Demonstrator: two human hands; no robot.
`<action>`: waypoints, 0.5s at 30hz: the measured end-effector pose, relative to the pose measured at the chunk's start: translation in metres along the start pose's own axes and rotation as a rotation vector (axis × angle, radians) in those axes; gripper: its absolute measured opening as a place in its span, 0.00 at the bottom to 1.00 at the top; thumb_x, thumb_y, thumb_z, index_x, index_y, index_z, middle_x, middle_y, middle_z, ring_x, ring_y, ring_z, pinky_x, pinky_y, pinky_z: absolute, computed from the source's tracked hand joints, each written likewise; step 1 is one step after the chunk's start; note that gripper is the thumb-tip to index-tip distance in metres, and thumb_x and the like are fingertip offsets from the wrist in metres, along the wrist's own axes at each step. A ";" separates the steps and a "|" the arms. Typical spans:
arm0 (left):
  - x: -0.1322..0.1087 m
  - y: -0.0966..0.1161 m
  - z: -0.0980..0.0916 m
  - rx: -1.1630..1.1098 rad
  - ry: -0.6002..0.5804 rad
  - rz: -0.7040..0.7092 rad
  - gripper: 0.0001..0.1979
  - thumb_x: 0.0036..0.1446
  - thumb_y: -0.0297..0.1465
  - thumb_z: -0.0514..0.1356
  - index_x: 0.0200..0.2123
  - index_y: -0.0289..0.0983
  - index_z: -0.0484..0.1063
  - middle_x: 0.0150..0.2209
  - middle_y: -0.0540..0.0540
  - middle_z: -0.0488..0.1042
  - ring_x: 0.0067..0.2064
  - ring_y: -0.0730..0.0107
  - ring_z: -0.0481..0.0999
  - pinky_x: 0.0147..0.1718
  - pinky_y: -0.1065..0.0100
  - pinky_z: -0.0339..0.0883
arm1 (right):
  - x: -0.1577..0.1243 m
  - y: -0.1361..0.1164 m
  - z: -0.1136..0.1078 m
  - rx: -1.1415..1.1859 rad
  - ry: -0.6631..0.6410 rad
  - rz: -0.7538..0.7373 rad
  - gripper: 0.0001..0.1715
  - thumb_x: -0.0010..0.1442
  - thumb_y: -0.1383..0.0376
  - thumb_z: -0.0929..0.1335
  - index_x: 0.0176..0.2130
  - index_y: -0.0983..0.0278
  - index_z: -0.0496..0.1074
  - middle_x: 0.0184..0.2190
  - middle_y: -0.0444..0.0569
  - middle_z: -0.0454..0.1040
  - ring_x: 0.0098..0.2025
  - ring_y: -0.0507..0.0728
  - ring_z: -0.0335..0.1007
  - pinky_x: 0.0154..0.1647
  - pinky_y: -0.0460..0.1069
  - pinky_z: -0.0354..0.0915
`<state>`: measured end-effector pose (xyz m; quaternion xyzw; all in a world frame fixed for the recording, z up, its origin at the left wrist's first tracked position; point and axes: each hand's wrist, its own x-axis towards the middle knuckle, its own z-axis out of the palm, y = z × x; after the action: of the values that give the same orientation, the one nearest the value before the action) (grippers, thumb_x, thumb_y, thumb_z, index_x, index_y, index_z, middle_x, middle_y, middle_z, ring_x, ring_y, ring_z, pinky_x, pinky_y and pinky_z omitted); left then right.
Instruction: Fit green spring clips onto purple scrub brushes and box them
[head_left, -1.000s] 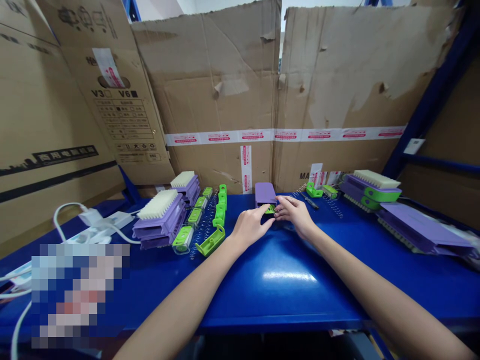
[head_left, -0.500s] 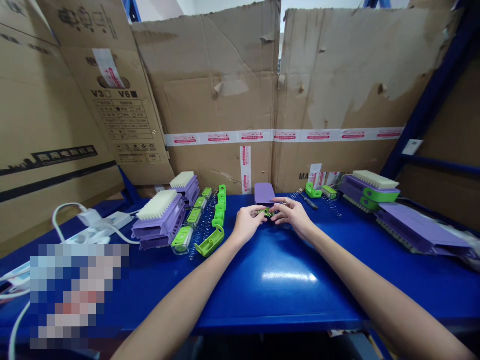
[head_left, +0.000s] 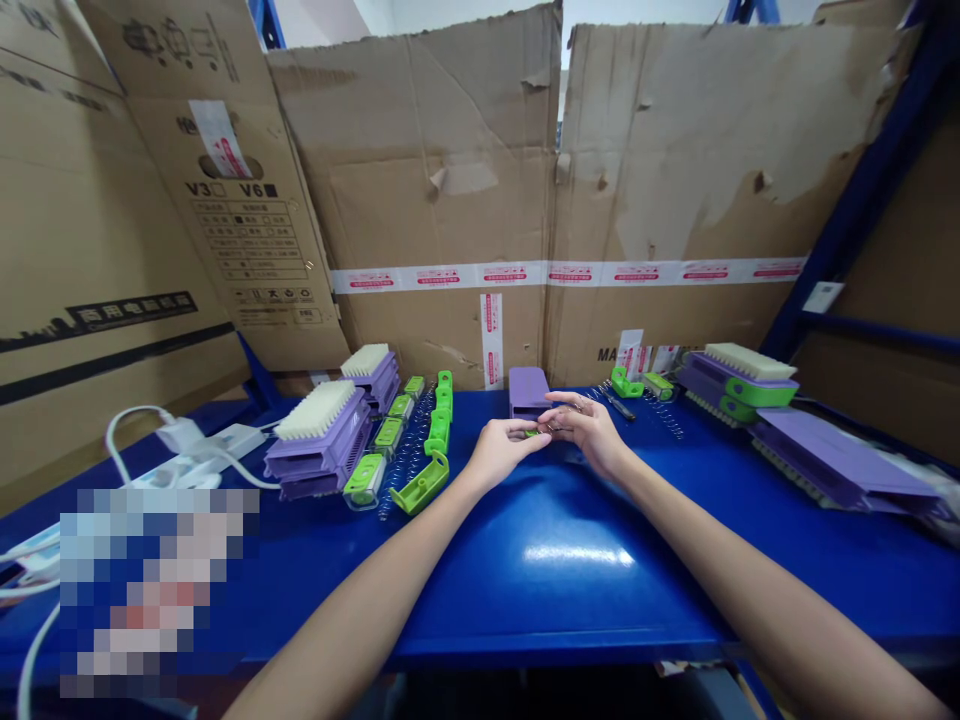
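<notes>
Facing, on the blue table (head_left: 637, 600), a purple housing (head_left: 529, 385) — probably light, stiff, best taken by its flat sides, with any contents hidden. Having clear cases (head_left: 388, 434) at the left, apparently holding green inserts. Pinching a small green piece (head_left: 532, 433) in the left hand (head_left: 501, 452) just before the housing, likely slick, best held by its edges — cannot tell whether gripping with the right hand (head_left: 592, 432).

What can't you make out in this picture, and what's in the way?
All in the head view:
Green part: mostly hidden by the left hand and right hand.
Middle purple housing: near end partly covered by the right hand.
Pixelated patch: masks whatever lies beneath.
Carton's printed grid: too small and blurred to read.
Left forearm: cut off by the bottom edge.
</notes>
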<state>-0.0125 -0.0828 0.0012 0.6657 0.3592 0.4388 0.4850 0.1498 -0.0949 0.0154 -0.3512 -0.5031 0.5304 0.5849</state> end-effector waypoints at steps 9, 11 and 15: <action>-0.002 0.002 -0.001 0.081 0.007 0.050 0.14 0.45 0.31 0.68 0.37 0.33 0.78 0.37 0.42 0.80 0.41 0.58 0.80 0.43 0.62 0.72 | 0.001 0.000 0.001 0.027 -0.011 0.023 0.23 0.42 0.64 0.73 0.41 0.64 0.71 0.29 0.48 0.77 0.31 0.55 0.73 0.36 0.52 0.69; -0.002 0.001 -0.001 0.121 0.020 0.094 0.13 0.46 0.31 0.68 0.37 0.34 0.78 0.37 0.42 0.80 0.40 0.59 0.80 0.43 0.63 0.72 | 0.001 0.001 0.001 0.011 -0.011 0.012 0.24 0.42 0.63 0.74 0.42 0.64 0.71 0.30 0.48 0.77 0.32 0.55 0.73 0.37 0.51 0.69; -0.003 0.004 -0.003 0.308 0.104 0.238 0.12 0.48 0.30 0.67 0.38 0.36 0.78 0.38 0.45 0.80 0.40 0.62 0.80 0.44 0.64 0.71 | 0.001 0.002 0.004 -0.087 0.019 -0.036 0.25 0.41 0.61 0.76 0.40 0.65 0.73 0.30 0.47 0.76 0.33 0.54 0.72 0.35 0.49 0.69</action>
<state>-0.0161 -0.0859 0.0050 0.7462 0.3654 0.4668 0.3029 0.1454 -0.0943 0.0148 -0.3720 -0.5264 0.4942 0.5833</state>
